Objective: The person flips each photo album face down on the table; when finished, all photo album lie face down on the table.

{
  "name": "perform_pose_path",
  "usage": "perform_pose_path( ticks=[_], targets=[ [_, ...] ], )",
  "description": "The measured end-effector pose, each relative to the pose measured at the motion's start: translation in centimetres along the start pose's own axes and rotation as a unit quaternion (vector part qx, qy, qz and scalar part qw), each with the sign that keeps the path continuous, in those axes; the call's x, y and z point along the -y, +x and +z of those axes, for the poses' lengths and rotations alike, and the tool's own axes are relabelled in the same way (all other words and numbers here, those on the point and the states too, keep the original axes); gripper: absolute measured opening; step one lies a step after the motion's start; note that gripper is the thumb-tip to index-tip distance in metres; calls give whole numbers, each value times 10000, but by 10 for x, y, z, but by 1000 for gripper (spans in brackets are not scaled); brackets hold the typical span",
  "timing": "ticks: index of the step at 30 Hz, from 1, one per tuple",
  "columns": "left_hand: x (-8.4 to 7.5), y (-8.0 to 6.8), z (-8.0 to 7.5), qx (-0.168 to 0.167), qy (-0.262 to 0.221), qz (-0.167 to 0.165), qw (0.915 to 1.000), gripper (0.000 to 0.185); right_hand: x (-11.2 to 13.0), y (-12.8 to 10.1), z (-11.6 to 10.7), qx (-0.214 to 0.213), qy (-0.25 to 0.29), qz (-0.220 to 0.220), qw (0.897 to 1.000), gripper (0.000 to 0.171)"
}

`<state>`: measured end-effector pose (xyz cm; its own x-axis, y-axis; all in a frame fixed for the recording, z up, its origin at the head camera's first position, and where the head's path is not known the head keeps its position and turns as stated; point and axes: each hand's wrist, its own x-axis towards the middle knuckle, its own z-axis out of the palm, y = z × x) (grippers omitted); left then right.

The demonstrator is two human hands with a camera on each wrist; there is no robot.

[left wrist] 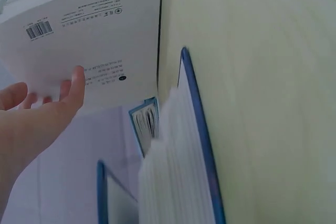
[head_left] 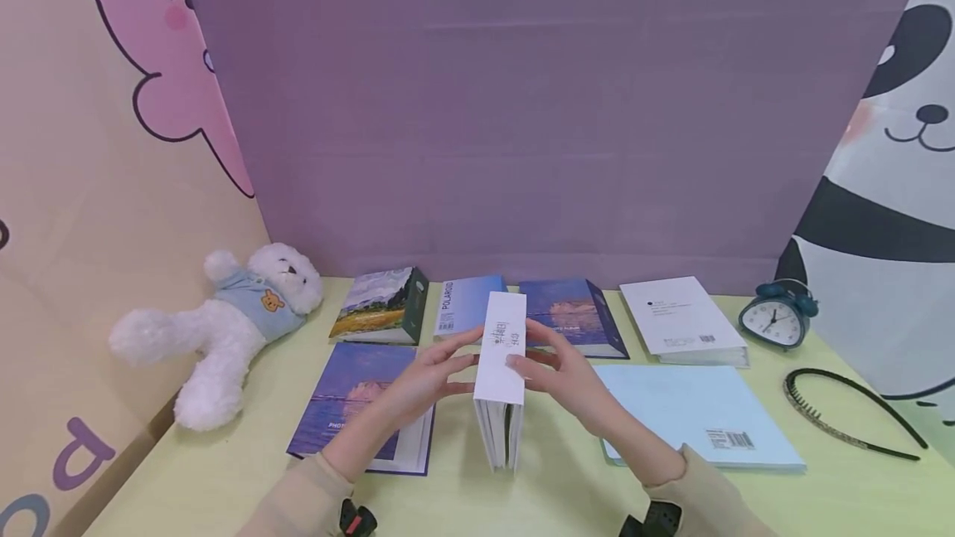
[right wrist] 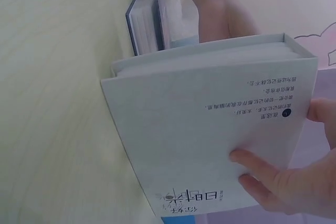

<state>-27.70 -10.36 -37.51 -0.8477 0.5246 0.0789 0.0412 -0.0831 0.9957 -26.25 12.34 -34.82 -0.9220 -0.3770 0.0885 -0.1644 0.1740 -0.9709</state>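
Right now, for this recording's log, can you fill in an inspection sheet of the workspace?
Surface: pale yellow-green table, flat, dry.
Job's things: white book stands upright on its lower edge at the table's middle, spine up.
Clutter: white teddy bear lying at the left; purple photo album lying flat; three albums at the back, one marked POLAROID; white booklet; light blue book; dark alarm clock; black headband.
Grippers: left hand and right hand press the white book's two covers.
Cables: nothing seen.
Surroundings: purple backdrop; pink bear panel left; panda panel right.
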Motion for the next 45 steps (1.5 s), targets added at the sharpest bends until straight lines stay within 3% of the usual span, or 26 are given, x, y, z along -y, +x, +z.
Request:
perform_pose_path(
  ticks=[4,8,14,21,25,28,33,38,45],
  targets=[
    [3,3,7,133,168,97,9997,49,-2,-4,-5,-70,-16,70,9999,72],
    [4,6,13,122,629,155,9978,48,-3,-9,-11,-220,-162,156,9995,69],
    [7,12,22,250,1277,269,9911,44,-4,-13,-20,-699,-818,292,9938,72],
    [14,16,27,440,1795,341,9822,42,-7,-16,-31,-775,-957,429,9915,81],
    [16,18,29,638,2216,340,9725,40,-9,-20,-39,-769,-959,498,9912,82],
    [16,18,29,761,2667,291,9603,39,-11,-22,-45,-738,-954,644,9906,79],
    [16,17,28,789,3125,153,9465,36,-14,-24,-50,-660,-990,812,9896,77],
    [17,14,21,672,3088,-77,9487,33,-21,-23,-50,-505,-1049,995,9882,74],
    [19,9,10,606,2906,-475,9538,30,-39,-24,-50,-18,-550,1075,9927,69]
  ],
)
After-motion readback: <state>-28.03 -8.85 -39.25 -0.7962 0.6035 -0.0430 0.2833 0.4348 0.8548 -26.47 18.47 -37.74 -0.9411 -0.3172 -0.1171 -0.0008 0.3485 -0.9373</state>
